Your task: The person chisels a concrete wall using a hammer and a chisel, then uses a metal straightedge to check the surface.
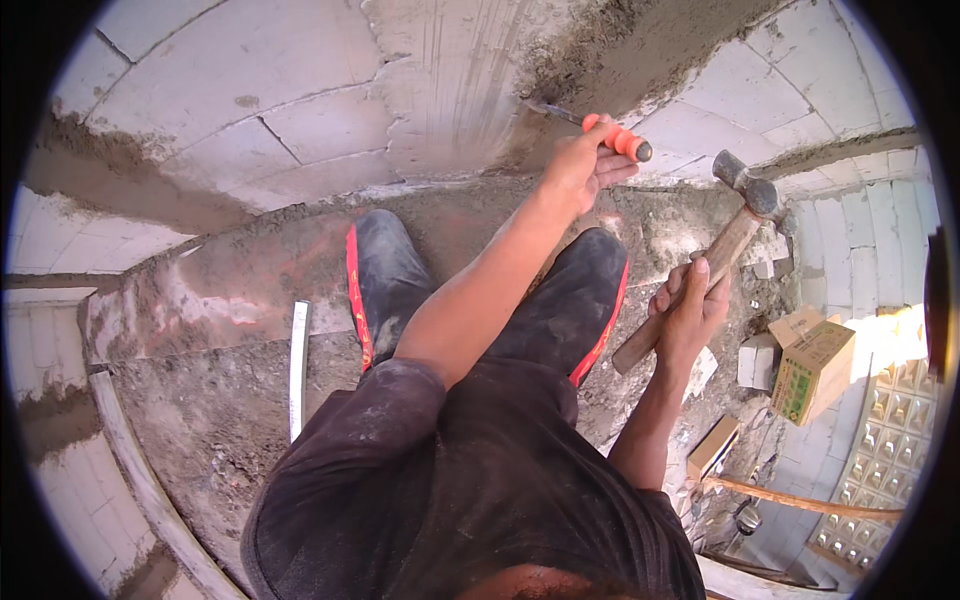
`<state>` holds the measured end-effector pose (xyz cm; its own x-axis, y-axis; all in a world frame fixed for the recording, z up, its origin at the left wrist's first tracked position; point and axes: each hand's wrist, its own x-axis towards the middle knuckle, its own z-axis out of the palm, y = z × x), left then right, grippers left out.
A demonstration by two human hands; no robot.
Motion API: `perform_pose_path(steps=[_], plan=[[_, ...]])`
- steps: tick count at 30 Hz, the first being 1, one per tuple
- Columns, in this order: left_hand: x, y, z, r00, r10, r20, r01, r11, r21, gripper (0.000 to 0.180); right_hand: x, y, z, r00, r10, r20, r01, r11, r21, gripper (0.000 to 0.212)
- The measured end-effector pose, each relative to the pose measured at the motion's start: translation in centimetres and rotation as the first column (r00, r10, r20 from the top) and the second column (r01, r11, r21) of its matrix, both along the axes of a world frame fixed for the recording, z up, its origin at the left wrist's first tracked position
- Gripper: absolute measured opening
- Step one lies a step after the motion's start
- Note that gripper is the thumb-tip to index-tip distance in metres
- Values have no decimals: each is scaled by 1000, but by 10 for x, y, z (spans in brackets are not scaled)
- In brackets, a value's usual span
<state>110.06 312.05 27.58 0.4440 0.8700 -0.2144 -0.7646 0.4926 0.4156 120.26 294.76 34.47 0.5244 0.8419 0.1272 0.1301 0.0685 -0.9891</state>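
chisel (627,143) gripped in left hand (577,172) meets concrete band (640,55), seemingly part-chipped with rough stretches remaining, hammer (735,238) gripped in right hand (692,308).

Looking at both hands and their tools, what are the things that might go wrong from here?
The hammer in the right hand might miss the chisel and strike the left hand, which is bare and close to the handle's end. The chisel tip, which appears to be at the rough wall, might slip. Chips could fall toward the trousers.
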Motion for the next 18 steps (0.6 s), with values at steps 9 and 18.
perform_pose_path(steps=[9, 18], plan=[[-2, 15, 1, 999, 36, 40, -34, 998, -51, 29, -10, -3, 7, 996, -31, 89, 19, 992, 126, 23], [-2, 16, 4, 998, 24, 55, -23, 999, -32, 29, -4, 34, -31, 800, -113, 590, -62, 961, 269, 18]])
